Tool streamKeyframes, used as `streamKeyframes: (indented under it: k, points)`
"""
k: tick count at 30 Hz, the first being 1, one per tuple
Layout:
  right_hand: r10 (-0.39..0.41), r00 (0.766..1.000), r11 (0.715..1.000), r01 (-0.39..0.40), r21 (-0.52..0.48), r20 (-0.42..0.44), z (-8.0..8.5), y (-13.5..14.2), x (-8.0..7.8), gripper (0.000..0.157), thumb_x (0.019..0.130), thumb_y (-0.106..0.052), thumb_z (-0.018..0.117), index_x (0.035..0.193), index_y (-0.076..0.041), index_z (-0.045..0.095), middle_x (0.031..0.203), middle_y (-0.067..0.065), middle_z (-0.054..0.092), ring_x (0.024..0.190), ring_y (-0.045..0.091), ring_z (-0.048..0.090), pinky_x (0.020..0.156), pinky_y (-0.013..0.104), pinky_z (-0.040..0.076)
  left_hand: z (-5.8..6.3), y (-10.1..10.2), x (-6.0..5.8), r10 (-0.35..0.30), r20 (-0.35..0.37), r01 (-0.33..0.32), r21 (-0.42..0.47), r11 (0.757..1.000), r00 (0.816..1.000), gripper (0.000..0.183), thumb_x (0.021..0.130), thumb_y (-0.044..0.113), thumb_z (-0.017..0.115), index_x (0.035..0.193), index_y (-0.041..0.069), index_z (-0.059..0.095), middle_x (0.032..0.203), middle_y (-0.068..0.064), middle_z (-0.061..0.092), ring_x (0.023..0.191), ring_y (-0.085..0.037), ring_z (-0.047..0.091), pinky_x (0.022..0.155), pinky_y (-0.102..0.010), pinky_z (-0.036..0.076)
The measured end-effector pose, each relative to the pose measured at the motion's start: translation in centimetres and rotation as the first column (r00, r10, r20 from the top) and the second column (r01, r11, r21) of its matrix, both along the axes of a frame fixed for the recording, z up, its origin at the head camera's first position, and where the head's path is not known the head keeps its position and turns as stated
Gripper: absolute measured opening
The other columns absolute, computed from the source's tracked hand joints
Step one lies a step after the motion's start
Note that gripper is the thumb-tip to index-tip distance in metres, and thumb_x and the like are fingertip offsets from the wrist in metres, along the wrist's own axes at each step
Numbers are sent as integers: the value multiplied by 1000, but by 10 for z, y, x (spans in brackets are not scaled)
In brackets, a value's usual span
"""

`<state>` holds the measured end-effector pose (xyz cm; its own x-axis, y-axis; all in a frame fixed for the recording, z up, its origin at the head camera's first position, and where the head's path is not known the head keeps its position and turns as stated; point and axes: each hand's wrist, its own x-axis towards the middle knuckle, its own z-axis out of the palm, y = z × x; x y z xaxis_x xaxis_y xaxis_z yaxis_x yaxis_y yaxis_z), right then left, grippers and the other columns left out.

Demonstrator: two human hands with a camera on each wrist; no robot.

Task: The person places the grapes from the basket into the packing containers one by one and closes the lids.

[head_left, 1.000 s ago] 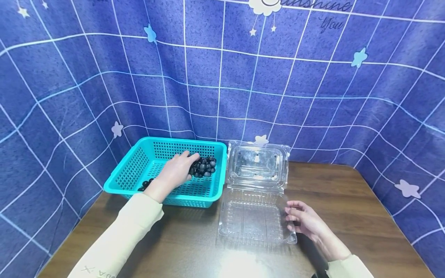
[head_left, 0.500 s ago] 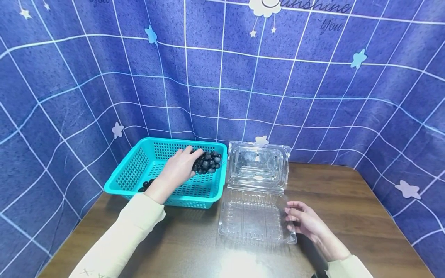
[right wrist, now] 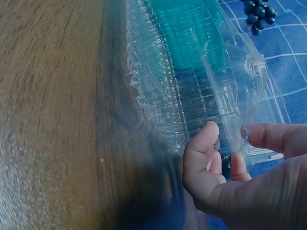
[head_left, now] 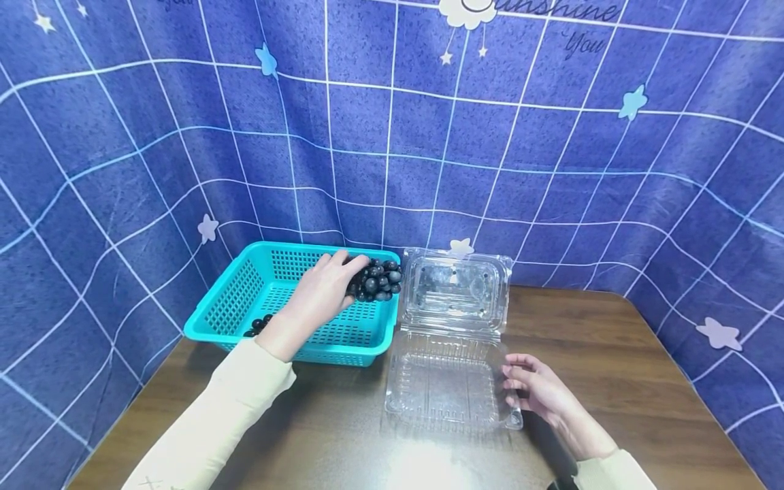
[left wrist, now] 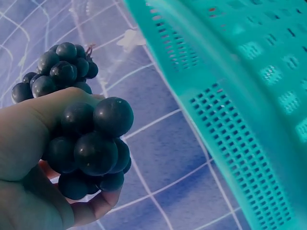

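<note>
My left hand (head_left: 321, 289) grips a bunch of dark grapes (head_left: 377, 280) over the right end of a turquoise plastic basket (head_left: 288, 355). In the left wrist view the bunch (left wrist: 96, 151) bulges out between thumb and fingers, and more of it shows beyond the hand. Some other dark grapes (head_left: 260, 323) lie in the basket, partly hidden by my left wrist. A clear plastic clamshell box (head_left: 450, 395) stands unfolded to the basket's right. My right hand (head_left: 545, 395) holds its right edge with bent fingers; in the right wrist view the fingertips (right wrist: 247, 132) meet the rim.
The box's raised lid (head_left: 454, 289) leans back by the curtain. A blue gridded curtain (head_left: 422, 136) with stars surrounds the wooden table (head_left: 588, 340) at the back and sides. A small dark object (head_left: 560, 484) shows at the bottom edge by the right sleeve.
My left hand has lifted the grape bunch and moved it rightward and up, from inside the basket to near its right rim. The right hand and the box have stayed in place.
</note>
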<state>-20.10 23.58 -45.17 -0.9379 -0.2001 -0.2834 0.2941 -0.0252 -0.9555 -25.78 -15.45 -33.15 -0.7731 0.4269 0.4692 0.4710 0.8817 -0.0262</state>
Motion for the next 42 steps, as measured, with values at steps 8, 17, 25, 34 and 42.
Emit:
streamKeyframes:
  k: [8,17,25,34,42]
  points:
    - [-5,1000,1000,5,-7,0,0,0,0,39,91,-9,54,123,1,34,95,1,56,77,12,58,66,27,51,16,14,11,-40,-16,40,-3,999,999,68,69,18,83,128,21,49,110,-12,52,91,-32,55,68,-45,54]
    - [-7,1000,1000,7,-1,0,0,-1,0,39,91,-10,55,123,1,35,96,1,55,76,11,57,67,28,51,22,35,25,-106,-49,106,-2,994,993,68,67,13,82,126,22,50,106,-8,51,89,-29,54,64,-39,53]
    - [-6,1000,1000,6,-1,-2,-1,-1,0,39,91,-10,54,123,1,35,95,0,55,76,11,57,66,28,51,24,51,31,-143,-38,143,0,990,989,72,66,14,84,129,22,49,112,-7,51,95,-27,53,64,-38,52]
    - [3,1000,1000,-3,-9,-5,-3,1,0,36,91,-10,55,121,-1,36,94,-1,56,76,10,58,66,27,51,18,68,33,-155,-27,154,-46,987,988,73,67,20,84,130,24,47,112,-7,49,93,-24,52,64,-33,51]
    - [21,1000,999,-22,-26,-11,-3,2,0,33,92,-11,54,119,-3,38,92,-2,57,75,9,58,65,26,51,10,82,33,-208,-45,207,-25,978,977,72,66,18,84,129,23,48,109,-4,50,88,-22,48,58,-28,46]
